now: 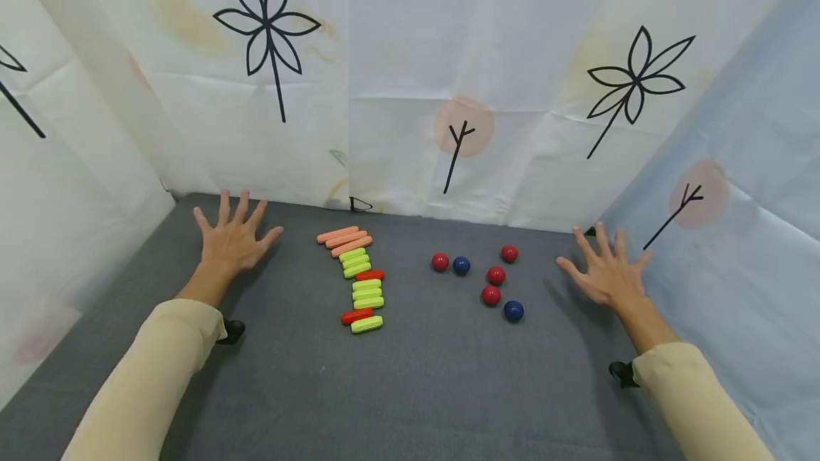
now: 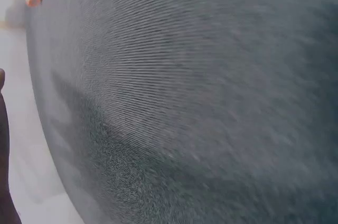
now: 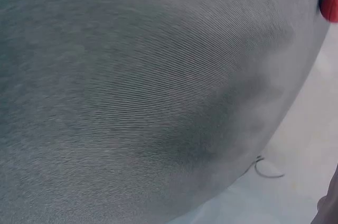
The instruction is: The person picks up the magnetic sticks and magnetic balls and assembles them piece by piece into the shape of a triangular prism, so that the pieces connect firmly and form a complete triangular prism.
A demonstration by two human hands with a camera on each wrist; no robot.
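Note:
My left hand [image 1: 229,242], fingers spread, hangs over the far left of the grey-covered table [image 1: 423,390] and holds nothing. On the far right my right hand [image 1: 605,272] is spread the same way, also holding nothing. Closest to the left hand is a column of short sticks: three orange ones [image 1: 346,241], several yellow-green ones [image 1: 367,291] and two red ones [image 1: 369,276]. Several red balls [image 1: 496,275] and two blue balls [image 1: 513,311] lie left of the right hand. Only a sliver of the left hand [image 2: 4,155] shows in the left wrist view.
A white curtain [image 1: 397,148] with printed flowers hangs behind the table and along its left side. A bluish sheet [image 1: 756,233] closes off the right. In the right wrist view, a red ball [image 3: 330,8] sits near the cloth's far edge.

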